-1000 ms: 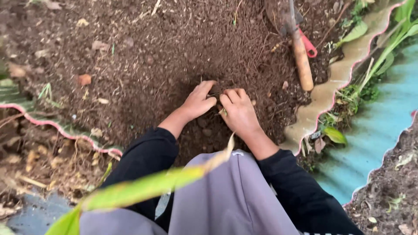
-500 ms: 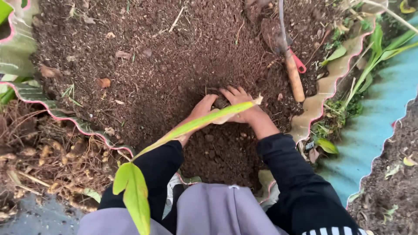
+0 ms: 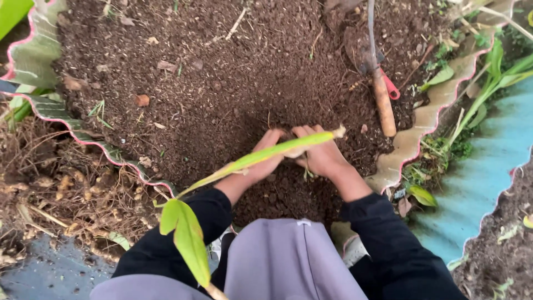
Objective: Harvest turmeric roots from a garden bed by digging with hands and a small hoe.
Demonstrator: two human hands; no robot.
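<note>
My left hand (image 3: 260,162) and my right hand (image 3: 323,157) lie side by side, palms down, on dark loose soil (image 3: 233,89) in a raised bed. The fingers are pressed into the dirt, and neither hand visibly holds anything. A long green leaf (image 3: 261,156) from a plant near my body crosses over both hands and hides part of them. Black sleeves cover both arms. A hand tool with a wooden handle (image 3: 383,104) and a red part lies on the soil just right of and beyond my right hand.
Wavy plastic edging with a pink rim (image 3: 83,125) borders the bed on the left, and a similar strip (image 3: 427,116) on the right. Dry roots and debris (image 3: 66,194) lie at the left. A blue corrugated sheet (image 3: 488,178) and green plants (image 3: 488,83) sit right.
The view has shifted closer over the hands. The green leaf has swung across both hands. The hands stay together on the same patch of soil.
</note>
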